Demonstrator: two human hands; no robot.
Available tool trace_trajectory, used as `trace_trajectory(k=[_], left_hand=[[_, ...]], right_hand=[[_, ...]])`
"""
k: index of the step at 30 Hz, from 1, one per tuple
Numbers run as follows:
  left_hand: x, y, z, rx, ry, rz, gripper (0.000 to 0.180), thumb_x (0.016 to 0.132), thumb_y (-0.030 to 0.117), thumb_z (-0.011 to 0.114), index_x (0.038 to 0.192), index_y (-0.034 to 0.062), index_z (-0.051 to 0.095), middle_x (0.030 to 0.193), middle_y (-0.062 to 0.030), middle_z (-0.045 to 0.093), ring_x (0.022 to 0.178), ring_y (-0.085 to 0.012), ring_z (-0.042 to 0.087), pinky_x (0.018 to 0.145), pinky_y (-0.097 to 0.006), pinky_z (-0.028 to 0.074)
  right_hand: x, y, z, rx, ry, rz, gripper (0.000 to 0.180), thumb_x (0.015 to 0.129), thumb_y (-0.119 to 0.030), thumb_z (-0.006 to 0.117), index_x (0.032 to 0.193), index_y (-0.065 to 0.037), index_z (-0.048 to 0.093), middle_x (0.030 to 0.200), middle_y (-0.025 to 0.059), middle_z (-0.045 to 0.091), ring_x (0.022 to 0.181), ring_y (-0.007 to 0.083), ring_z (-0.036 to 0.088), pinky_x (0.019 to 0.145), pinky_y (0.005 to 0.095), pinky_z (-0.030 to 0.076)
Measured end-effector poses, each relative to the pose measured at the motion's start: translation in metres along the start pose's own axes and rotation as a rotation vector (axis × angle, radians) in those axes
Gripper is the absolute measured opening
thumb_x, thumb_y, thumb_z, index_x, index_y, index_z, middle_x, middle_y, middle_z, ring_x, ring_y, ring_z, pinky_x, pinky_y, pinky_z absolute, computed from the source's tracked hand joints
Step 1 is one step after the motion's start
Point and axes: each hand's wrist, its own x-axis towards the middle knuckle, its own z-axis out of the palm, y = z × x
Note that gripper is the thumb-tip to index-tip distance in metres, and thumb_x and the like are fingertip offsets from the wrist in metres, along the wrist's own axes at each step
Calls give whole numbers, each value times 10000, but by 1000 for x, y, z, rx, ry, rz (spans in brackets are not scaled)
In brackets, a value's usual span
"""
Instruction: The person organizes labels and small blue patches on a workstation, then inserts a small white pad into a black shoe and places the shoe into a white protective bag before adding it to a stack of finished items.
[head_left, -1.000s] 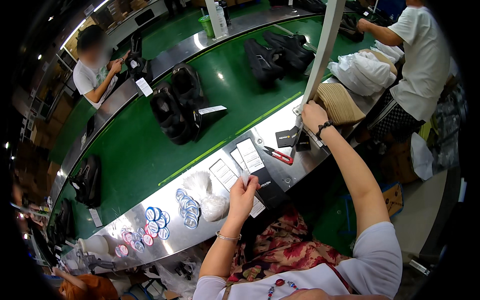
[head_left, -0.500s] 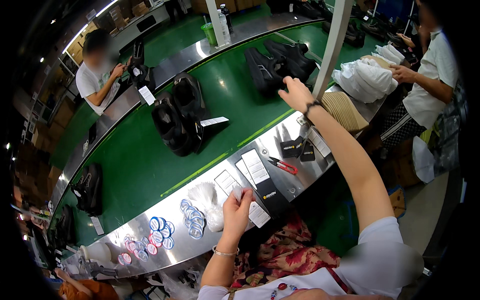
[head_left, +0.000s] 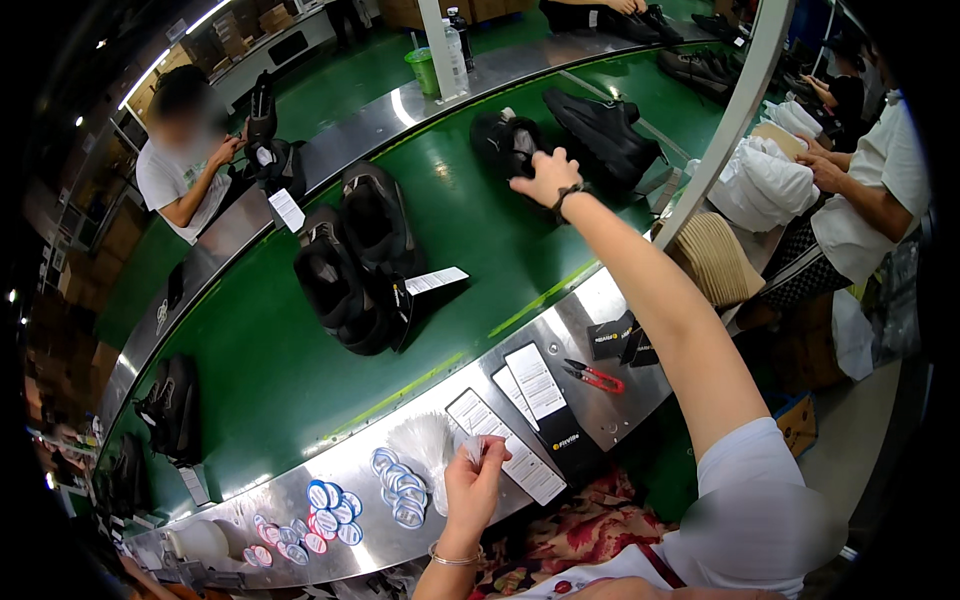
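Out over the green belt, my right hand has its fingers spread at the near end of a black shoe. This shoe stands upright, its opening showing. Its mate, another black shoe, lies tipped on its side to the right. Near me, my left hand is closed in a pinch on thin clear plastic strands, apparently tag fasteners. A bundle of similar strands lies just left of it on the metal ledge. White printed tags lie beside my left hand.
Red-handled snips and black cards lie on the ledge, with round stickers to the left. A tagged pair of black shoes sits mid-belt. A metal post rises at right. Co-workers handle goods across and to the right.
My right hand has moved left with its fingers now spread. The left shoe of the far pair has turned upright. My left hand keeps its pinch; the mid-belt pair appears slightly lower in view.
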Motion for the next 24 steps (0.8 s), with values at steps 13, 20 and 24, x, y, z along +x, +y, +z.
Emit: trace_trajectory(k=[13,20,24], left_hand=[[1,3,-19,1,105,-44,103,867,49,542,927,-29,573,751,-60,601,539,-28,401,478,-172,289],[7,1,-15,-29,67,-41,101,868,46,534,927,-31,564,743,-64,590,464,-12,336,411,-166,237],[4,10,-12,-29,57,12,104,871,48,531,927,-35,560,746,-66,588,466,-10,333,411,-167,238]], right_hand=[[120,128,0,420,505,1095,485,879,-231,422,1335,-101,321,1426,224,189,1324,374,179,985,505,268],[87,89,54,-156,597,529,292,879,-173,422,1098,-45,565,1284,219,369,1202,355,335,925,451,359],[53,53,40,21,295,294,199,800,-173,519,925,-110,661,1165,127,512,1133,292,449,908,446,368]])
